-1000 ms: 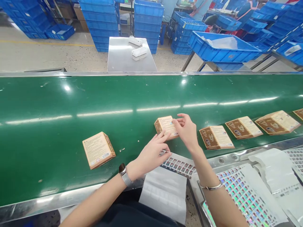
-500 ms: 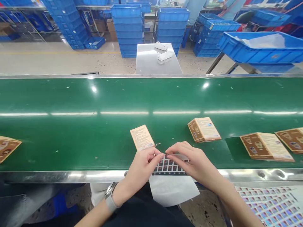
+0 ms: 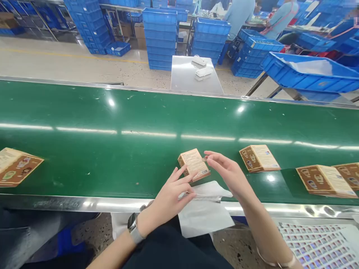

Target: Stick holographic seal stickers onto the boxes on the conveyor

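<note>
My left hand [image 3: 169, 194] pinches the edge of a white sticker sheet [image 3: 206, 220] between thumb and a finger. Its other fingers are stretched over the lower left of a small brown and cream printed box [image 3: 193, 160]. The sheet hangs over the belt's metal edge, its pale back showing. In my right hand [image 3: 228, 172], thumb and fingertips are closed on a tiny sticker [image 3: 205, 158] at the box's right edge. Whether the sticker touches the box I cannot tell.
Similar boxes lie on the green belt [image 3: 84, 160]: one box [image 3: 259, 158] to the right, others farther right, one box [image 3: 19, 166] at left. More sticker sheets [image 3: 319, 241] lie at lower right. Beyond stand stacked blue crates [image 3: 159, 41] and people in light blue [image 3: 239, 16].
My right hand has left the sheet and moved up to the box with a small sticker. The left fingers have spread onto the box. The sheet's printed face has turned from view.
</note>
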`<act>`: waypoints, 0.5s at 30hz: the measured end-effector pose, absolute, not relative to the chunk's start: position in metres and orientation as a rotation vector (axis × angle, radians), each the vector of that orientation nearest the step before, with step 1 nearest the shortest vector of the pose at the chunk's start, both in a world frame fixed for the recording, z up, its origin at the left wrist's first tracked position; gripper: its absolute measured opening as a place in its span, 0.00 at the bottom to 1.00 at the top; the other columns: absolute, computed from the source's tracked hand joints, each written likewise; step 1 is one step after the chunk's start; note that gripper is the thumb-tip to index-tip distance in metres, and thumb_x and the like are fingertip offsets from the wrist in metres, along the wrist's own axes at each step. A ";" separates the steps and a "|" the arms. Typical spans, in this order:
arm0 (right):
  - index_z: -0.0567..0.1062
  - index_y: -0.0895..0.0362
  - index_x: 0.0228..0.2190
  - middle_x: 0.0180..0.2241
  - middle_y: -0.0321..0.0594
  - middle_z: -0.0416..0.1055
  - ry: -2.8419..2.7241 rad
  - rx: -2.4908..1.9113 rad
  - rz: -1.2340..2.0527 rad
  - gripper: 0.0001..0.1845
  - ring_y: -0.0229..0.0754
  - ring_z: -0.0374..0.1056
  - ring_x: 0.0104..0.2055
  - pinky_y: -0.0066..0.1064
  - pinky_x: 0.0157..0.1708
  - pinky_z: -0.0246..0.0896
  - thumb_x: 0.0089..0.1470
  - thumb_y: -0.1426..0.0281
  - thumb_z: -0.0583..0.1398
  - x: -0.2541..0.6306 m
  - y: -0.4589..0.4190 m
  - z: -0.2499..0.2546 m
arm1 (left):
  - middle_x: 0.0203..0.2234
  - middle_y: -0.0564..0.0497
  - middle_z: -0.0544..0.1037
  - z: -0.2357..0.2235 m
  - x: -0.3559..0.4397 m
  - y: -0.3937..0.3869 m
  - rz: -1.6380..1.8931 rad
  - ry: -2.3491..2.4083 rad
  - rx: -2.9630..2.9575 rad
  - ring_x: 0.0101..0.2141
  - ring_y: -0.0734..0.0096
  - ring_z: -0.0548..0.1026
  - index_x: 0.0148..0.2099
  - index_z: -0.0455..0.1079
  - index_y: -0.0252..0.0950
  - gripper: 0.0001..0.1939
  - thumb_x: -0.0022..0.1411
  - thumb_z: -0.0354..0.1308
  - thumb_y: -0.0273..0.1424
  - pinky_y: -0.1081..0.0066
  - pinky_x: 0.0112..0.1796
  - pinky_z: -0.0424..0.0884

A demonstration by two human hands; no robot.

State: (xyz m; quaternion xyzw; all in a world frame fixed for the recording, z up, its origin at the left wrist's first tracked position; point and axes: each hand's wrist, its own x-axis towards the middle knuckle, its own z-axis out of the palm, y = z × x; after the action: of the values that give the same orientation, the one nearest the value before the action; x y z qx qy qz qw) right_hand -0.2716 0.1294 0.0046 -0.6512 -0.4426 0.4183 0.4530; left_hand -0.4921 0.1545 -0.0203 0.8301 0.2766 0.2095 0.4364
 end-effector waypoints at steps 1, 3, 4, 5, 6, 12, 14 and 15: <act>0.78 0.55 0.31 0.54 0.48 0.74 -1.026 -1.612 1.102 0.18 0.52 0.73 0.49 0.44 0.49 0.67 0.54 0.53 0.64 -0.269 0.138 -0.001 | 0.64 0.50 0.69 -0.025 -0.491 0.155 0.494 0.628 2.129 0.70 0.56 0.50 0.36 0.71 0.39 0.09 0.71 0.54 0.31 0.47 0.68 0.44; 0.79 0.57 0.30 0.52 0.49 0.76 -0.976 -1.615 1.166 0.21 0.52 0.74 0.48 0.42 0.48 0.67 0.50 0.51 0.66 -0.266 0.149 -0.010 | 0.64 0.50 0.69 -0.031 -0.488 0.155 0.453 0.591 2.173 0.70 0.59 0.50 0.36 0.70 0.39 0.09 0.71 0.54 0.30 0.47 0.68 0.45; 0.79 0.57 0.30 0.50 0.49 0.77 -0.973 -1.621 1.168 0.21 0.52 0.74 0.47 0.41 0.46 0.68 0.49 0.50 0.66 -0.266 0.152 -0.013 | 0.64 0.50 0.68 -0.032 -0.487 0.155 0.441 0.588 2.180 0.70 0.60 0.50 0.36 0.70 0.39 0.09 0.71 0.54 0.30 0.48 0.68 0.46; 0.79 0.57 0.30 0.49 0.49 0.78 -0.973 -1.630 1.159 0.22 0.51 0.74 0.45 0.40 0.44 0.68 0.49 0.50 0.66 -0.265 0.153 -0.015 | 0.64 0.50 0.68 -0.032 -0.485 0.155 0.434 0.586 2.182 0.70 0.60 0.50 0.36 0.70 0.39 0.09 0.71 0.54 0.30 0.49 0.68 0.47; 0.80 0.57 0.31 0.49 0.49 0.78 -0.970 -1.640 1.150 0.22 0.50 0.75 0.44 0.39 0.43 0.69 0.49 0.50 0.66 -0.265 0.153 -0.017 | 0.64 0.50 0.68 -0.031 -0.484 0.155 0.428 0.583 2.183 0.70 0.61 0.50 0.36 0.70 0.39 0.09 0.71 0.54 0.30 0.50 0.68 0.48; 0.78 0.57 0.29 0.44 0.49 0.80 -0.967 -1.728 1.001 0.23 0.49 0.75 0.39 0.38 0.36 0.69 0.47 0.48 0.66 -0.266 0.146 -0.024 | 0.64 0.49 0.69 -0.025 -0.481 0.155 0.426 0.562 2.182 0.70 0.61 0.51 0.36 0.71 0.39 0.09 0.71 0.55 0.30 0.48 0.68 0.50; 0.77 0.56 0.30 0.40 0.49 0.80 -0.972 -1.767 0.909 0.24 0.50 0.75 0.38 0.39 0.37 0.70 0.48 0.47 0.65 -0.267 0.143 -0.029 | 0.64 0.49 0.69 -0.025 -0.477 0.154 0.425 0.552 2.183 0.70 0.61 0.51 0.36 0.72 0.39 0.09 0.70 0.55 0.30 0.47 0.68 0.50; 0.76 0.56 0.31 0.39 0.48 0.80 -0.976 -1.788 0.857 0.24 0.50 0.75 0.38 0.40 0.38 0.70 0.48 0.47 0.65 -0.267 0.141 -0.031 | 0.64 0.49 0.68 -0.026 -0.474 0.153 0.422 0.546 2.185 0.70 0.61 0.51 0.35 0.72 0.39 0.09 0.70 0.55 0.30 0.46 0.67 0.50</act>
State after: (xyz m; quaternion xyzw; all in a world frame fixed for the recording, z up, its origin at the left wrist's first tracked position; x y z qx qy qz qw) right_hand -0.2674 0.1411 -0.0313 -0.7228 -0.3947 0.3465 0.4492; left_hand -0.4737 0.1535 -0.0260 0.8686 0.2171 0.1677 0.4126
